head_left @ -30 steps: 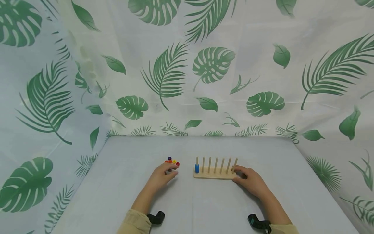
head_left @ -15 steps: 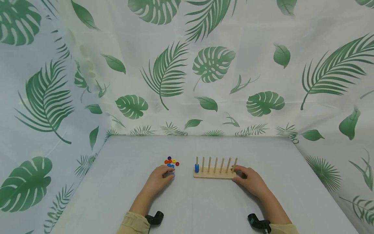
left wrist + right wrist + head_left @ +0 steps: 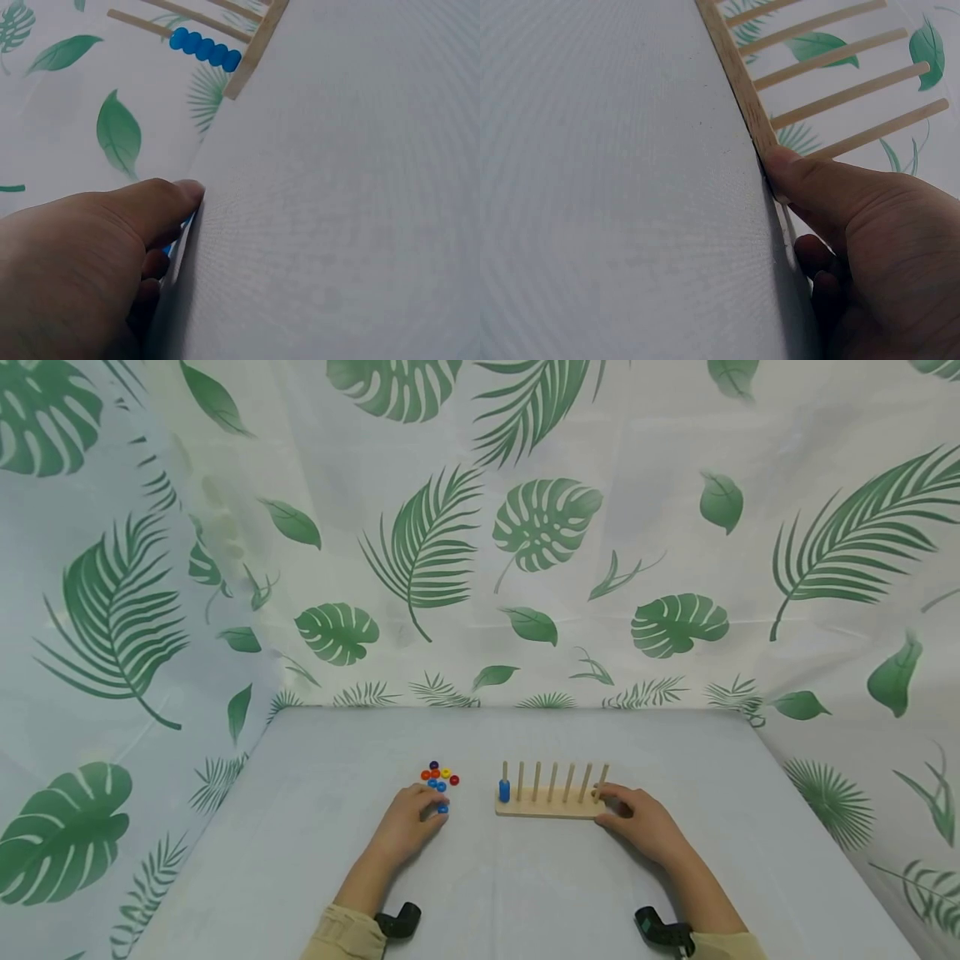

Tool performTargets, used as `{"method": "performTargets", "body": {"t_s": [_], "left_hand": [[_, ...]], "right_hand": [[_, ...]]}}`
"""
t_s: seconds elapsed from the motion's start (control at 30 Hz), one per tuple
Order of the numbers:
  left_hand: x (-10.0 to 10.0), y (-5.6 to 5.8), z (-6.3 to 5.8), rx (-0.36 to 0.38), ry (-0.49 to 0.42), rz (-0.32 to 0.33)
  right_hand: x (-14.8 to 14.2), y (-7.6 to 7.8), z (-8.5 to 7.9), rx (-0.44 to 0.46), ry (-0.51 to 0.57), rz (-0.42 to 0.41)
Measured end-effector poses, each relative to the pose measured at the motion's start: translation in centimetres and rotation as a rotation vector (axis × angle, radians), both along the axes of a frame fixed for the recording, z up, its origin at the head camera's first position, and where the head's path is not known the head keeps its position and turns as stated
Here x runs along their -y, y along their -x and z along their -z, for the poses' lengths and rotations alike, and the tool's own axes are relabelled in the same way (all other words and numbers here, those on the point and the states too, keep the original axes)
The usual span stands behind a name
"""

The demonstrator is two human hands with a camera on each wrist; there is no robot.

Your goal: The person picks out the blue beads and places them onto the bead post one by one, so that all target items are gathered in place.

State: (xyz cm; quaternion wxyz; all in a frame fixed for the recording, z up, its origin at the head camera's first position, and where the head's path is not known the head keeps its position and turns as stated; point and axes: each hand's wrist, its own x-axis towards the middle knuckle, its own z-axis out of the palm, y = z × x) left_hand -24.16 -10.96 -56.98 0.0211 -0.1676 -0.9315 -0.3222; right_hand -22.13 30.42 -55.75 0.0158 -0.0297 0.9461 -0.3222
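Biggest first: white curtain w/ green leaf prints, then plain white tabletop. On it, just R of centre, sits a pale-wood rack, flat rectangular base w/ 7 slim upright pegs. Prob light & stiff, slides if bumped; best held by a base end, clear of the pegs.

R hand does that: thumb & fingers narrow, gripping the base's R end by the last peg. L hand is curled low on the cloth, thumb & fingertips round one small round blue bead; can't tell how firm the pinch is.

Leftmost peg carries a stack of glossy blue beads, approx 5. Loose ones lie just beyond L hand: dark-purple bead, two orange beads, yellow bead, red bead, two more blue beads. Beads look hard, v. light, prob slippery & apt to roll; pinch at the sides, hole left clear.

Vs 0.5 s ago: held blue bead now shows btwn thumb & fingertips, wasn't visible there then. Loose beads, rack & R hand approx same.
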Motion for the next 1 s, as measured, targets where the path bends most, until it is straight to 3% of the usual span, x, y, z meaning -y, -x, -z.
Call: {"method": "performTargets", "body": {"t_s": [0.63,1.0], "left_hand": [[0.10,-0.13,0.09,-0.031,-0.029,0.005],[0.07,-0.11,-0.34,0.030,-0.055,-0.005]], "right_hand": [[0.09,-0.09,-0.12,0.007,0.015,0.006],[-0.03,-0.11,-0.02,0.003,0.010,0.002]]}}
